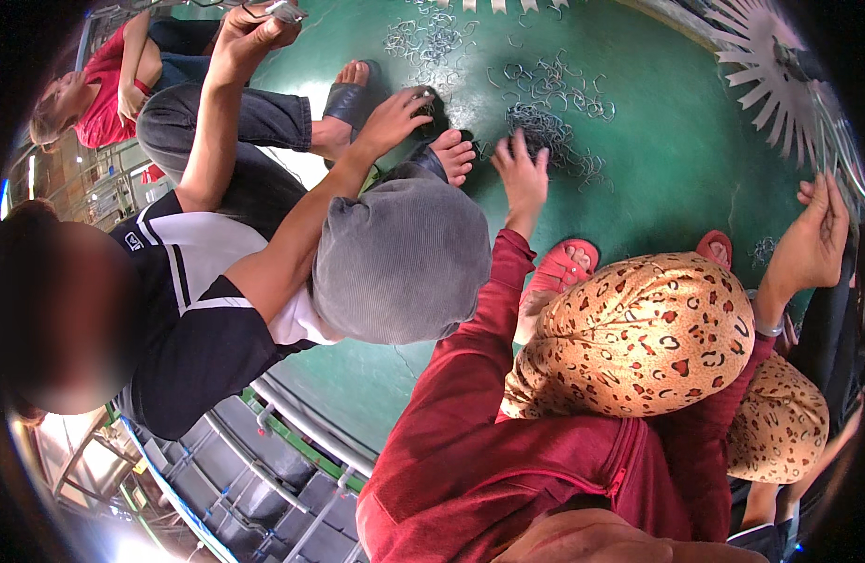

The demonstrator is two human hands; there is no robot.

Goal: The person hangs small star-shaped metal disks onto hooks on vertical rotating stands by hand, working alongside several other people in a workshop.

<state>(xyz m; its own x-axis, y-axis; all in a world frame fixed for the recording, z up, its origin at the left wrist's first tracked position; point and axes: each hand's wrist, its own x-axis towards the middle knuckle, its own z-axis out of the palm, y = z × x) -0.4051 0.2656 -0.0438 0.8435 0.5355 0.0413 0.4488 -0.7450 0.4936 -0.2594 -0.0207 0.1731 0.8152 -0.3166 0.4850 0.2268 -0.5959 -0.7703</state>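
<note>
My left hand (522, 176) reaches down to the green floor with its fingers spread. It is beside a dark heap of small curved metal hooks (545, 131), and nothing shows in its grasp. At the far right my right hand (817, 235) is raised, thumb and fingers pinched together. Its fingertips are by thin metal strips or wires (831, 141) below a round, silvery toothed rack (766, 70). What the fingers pinch is too small to make out. More loose hooks (569, 86) lie scattered beyond the heap.
A co-worker sits close on my left, one hand (395, 120) low near the floor, the other (250, 42) raised with metal pieces. Another pile of hooks (432, 36) lies farther off. A second toothed rack (503, 5) shows at the top edge. Another person in red (109, 80) is upper left.
</note>
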